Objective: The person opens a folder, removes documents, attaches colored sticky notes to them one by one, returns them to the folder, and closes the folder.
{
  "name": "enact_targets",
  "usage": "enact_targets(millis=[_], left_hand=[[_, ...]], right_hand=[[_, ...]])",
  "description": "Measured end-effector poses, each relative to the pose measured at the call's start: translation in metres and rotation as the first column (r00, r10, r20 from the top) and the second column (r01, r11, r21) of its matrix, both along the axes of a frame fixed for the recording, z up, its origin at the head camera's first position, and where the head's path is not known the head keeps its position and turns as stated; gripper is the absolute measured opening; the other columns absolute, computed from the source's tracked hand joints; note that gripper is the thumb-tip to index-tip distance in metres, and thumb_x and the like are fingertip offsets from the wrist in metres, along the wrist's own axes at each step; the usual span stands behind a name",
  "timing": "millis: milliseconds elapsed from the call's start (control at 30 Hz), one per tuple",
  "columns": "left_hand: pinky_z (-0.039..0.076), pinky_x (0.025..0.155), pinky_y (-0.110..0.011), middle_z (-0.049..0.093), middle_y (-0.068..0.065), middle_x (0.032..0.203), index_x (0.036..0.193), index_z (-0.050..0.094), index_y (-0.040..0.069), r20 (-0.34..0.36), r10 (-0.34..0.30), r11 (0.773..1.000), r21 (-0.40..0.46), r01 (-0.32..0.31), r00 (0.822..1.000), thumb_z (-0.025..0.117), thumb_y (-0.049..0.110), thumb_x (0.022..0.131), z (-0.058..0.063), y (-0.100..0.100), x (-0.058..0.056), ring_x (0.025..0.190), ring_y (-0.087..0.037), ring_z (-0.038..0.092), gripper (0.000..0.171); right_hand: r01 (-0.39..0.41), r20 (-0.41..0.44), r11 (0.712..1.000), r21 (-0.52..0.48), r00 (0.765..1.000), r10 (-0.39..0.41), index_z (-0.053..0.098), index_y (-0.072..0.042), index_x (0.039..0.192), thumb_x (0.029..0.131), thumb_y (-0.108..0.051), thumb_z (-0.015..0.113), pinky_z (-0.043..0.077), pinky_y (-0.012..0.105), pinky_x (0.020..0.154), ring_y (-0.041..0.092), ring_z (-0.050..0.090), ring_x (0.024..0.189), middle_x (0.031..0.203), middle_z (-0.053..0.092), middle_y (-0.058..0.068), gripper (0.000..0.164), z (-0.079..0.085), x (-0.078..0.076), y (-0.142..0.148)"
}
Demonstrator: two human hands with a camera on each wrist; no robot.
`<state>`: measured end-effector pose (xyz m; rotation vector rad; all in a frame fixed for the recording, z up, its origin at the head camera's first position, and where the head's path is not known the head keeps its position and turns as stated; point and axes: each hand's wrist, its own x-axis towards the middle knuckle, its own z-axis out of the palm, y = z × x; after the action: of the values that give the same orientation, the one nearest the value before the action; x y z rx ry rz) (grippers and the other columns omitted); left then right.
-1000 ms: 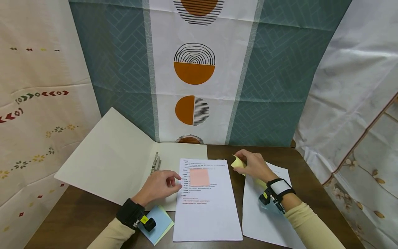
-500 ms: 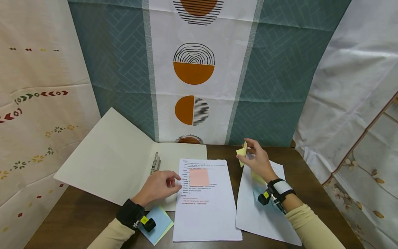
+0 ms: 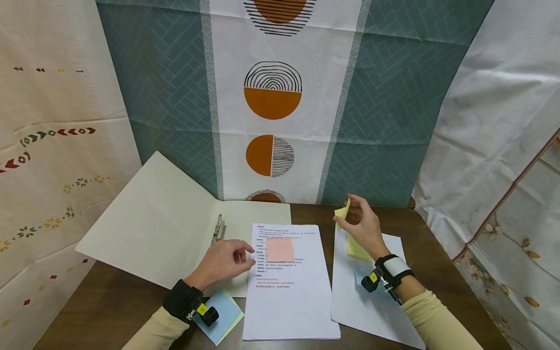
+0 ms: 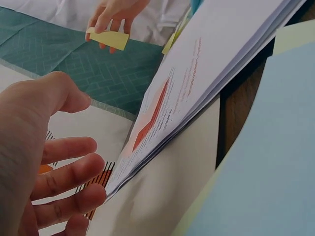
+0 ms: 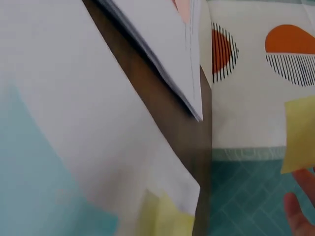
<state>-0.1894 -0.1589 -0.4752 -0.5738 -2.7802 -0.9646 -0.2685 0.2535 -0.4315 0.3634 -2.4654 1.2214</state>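
Right hand (image 3: 366, 231) was raised over far end of white sheet (image 3: 380, 316). Compared with one second ago, hand stood more to right; sheet had shifted toward printed pages (image 3: 290, 316). Thumb and fingers pinched bent yellow note (image 3: 341, 212); second yellow note (image 3: 357, 249) lay below grip. Left hand (image 3: 220, 262), beside pages, kept thumb and fingers apart, loosely curled.

This was a paperwork corner, though whether in a home or an office was unclear: a brown bench (image 3: 111, 301) bore printed sheets (image 3: 290, 311), an open folder (image 3: 148, 223) and sticky notes (image 3: 280, 249), with patterned cloths (image 3: 393, 97) hung around it.
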Motion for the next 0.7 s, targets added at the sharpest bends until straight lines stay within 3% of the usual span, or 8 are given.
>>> enact_targets(millis=[67,200,267,433,700], left_hand=[[0.048,0.062,-0.021,0.067,0.011,0.078,0.112,0.086,0.015,-0.006,-0.001,1.000,-0.001,0.001,1.000,0.088,0.031,0.094,0.000,0.001,0.000,0.070,0.000,0.053,0.025],[0.048,0.065,-0.021,0.068,0.011,0.081,0.113,0.086,0.014,-0.011,0.008,1.000,0.000,-0.008,1.000,0.087,0.030,0.094,0.003,0.005,-0.002,0.073,-0.001,0.054,0.024],[0.048,0.066,-0.021,0.069,0.009,0.083,0.113,0.086,0.014,-0.027,0.006,1.000,0.003,-0.006,1.000,0.088,0.029,0.094,0.005,0.007,-0.003,0.075,-0.002,0.055,0.024],[0.048,0.065,-0.022,0.072,0.005,0.086,0.113,0.086,0.014,-0.045,0.005,1.000,0.013,-0.004,0.999,0.088,0.030,0.093,0.010,0.013,-0.006,0.077,-0.008,0.059,0.026],[0.050,0.063,-0.023,0.072,0.006,0.084,0.112,0.087,0.017,-0.034,0.003,1.000,0.021,-0.002,0.999,0.087,0.034,0.093,0.012,0.017,-0.007,0.075,-0.007,0.057,0.026]], right_hand=[[0.031,0.002,0.998,-0.049,1.000,-0.031,0.048,-0.008,0.164,0.096,-0.015,0.091,0.055,0.023,0.109,0.039,0.073,0.131,0.146,0.069,0.023,0.081,-0.002,0.003,-0.007],[0.067,0.005,0.989,-0.128,0.998,-0.067,0.049,-0.008,0.163,0.096,-0.015,0.091,0.058,0.055,0.115,0.038,0.073,0.133,0.145,0.068,0.021,0.079,-0.004,0.012,-0.025],[0.074,-0.002,0.986,-0.146,0.997,-0.075,0.050,-0.008,0.162,0.095,-0.014,0.091,0.059,0.053,0.115,0.038,0.073,0.133,0.144,0.068,0.020,0.079,-0.005,0.016,-0.033],[0.089,-0.015,0.981,-0.171,0.996,-0.093,0.052,-0.006,0.161,0.093,-0.012,0.092,0.059,0.030,0.105,0.037,0.075,0.130,0.145,0.068,0.023,0.079,-0.007,0.025,-0.050],[0.053,-0.019,0.973,-0.227,0.998,-0.058,0.051,-0.004,0.160,0.093,-0.011,0.092,0.061,0.049,0.104,0.036,0.075,0.125,0.141,0.071,0.020,0.079,-0.006,0.039,-0.070]])
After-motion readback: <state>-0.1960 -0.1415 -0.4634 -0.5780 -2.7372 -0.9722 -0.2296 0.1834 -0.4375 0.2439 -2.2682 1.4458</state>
